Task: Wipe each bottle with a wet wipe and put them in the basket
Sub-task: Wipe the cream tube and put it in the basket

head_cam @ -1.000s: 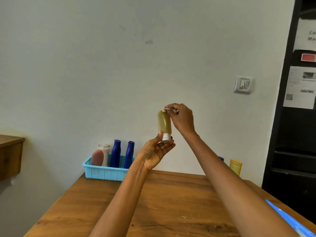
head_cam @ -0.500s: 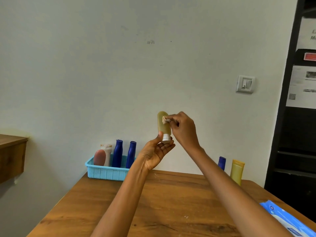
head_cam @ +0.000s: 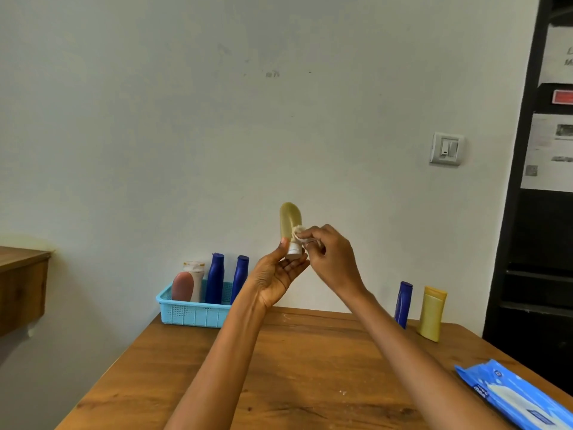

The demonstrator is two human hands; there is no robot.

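Observation:
An olive-yellow bottle (head_cam: 290,219) with a white cap pointing down is held up in front of the wall. My left hand (head_cam: 277,273) pinches it at the cap between thumb and fingers. My right hand (head_cam: 330,256) pinches a small white wet wipe (head_cam: 298,231) against the bottle's lower part, just above the cap. The light blue basket (head_cam: 192,311) stands at the table's far left corner with two blue bottles (head_cam: 215,278), a white one and a brown one in it. A blue bottle (head_cam: 403,304) and a yellow bottle (head_cam: 431,312) stand at the far right.
A blue pack of wet wipes (head_cam: 514,394) lies at the table's right edge near me. The wooden table (head_cam: 310,367) butts against the white wall. A wooden ledge (head_cam: 21,287) juts out at the left; a black shelf unit (head_cam: 539,274) stands at the right.
My right hand has slid the wipe down the bottle from its top end to just above the cap. The left hand has kept its hold on the cap.

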